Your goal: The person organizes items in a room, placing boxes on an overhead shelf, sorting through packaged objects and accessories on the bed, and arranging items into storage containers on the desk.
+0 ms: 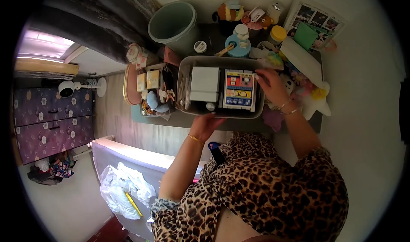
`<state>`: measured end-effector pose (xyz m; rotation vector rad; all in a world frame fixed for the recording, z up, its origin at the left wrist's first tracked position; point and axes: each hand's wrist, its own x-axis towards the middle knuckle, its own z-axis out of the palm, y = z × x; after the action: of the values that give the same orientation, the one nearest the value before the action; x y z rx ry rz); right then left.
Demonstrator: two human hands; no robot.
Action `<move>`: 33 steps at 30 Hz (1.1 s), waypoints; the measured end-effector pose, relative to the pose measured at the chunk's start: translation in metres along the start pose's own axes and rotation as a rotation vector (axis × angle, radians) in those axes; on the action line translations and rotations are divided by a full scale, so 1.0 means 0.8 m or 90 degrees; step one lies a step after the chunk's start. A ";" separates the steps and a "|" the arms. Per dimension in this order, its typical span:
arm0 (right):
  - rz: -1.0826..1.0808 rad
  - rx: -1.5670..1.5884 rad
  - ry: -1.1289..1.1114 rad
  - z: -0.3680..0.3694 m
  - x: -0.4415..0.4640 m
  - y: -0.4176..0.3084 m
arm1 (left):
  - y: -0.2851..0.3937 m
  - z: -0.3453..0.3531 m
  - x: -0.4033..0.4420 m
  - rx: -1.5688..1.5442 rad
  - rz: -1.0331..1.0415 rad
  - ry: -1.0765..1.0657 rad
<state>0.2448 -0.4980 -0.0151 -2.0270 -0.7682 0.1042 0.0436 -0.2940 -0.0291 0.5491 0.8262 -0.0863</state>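
A grey plastic storage bin [184, 66] rests on the dark tabletop in front of me. Inside it, a plain white box [205, 84] sits on the left and a colourful printed box [239, 89] on the right, with a small white round-topped item [210, 106] near the front wall. My left hand [206, 126] grips the bin's front wall from below, its fingers partly hidden. Over the right rim bends my right hand [272, 87], closed around the edge, with fingertips beside the printed box's upper right corner.
A pale green bucket [174, 24], a blue lidded cup [238, 45] and a yellow-lidded jar [277, 34] stand behind the bin. Left is a container of small boxes [153, 79]; right are soft toys [318, 94] and a photo board [309, 22]. A white plastic bag [121, 188] lies lower left.
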 end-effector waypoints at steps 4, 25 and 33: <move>-0.038 -0.020 0.069 -0.006 0.012 -0.016 | -0.025 -0.015 -0.027 -0.038 0.004 -0.022; 0.252 0.523 -0.024 0.196 0.233 -0.111 | -0.031 -0.010 -0.032 -0.047 0.020 0.034; 0.283 0.491 -0.110 0.143 0.238 -0.091 | -0.024 -0.004 -0.021 -0.042 0.021 0.054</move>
<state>0.3215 -0.2800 0.0211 -1.4130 -0.2847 0.7237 0.0246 -0.3110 -0.0269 0.5062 0.8986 -0.0050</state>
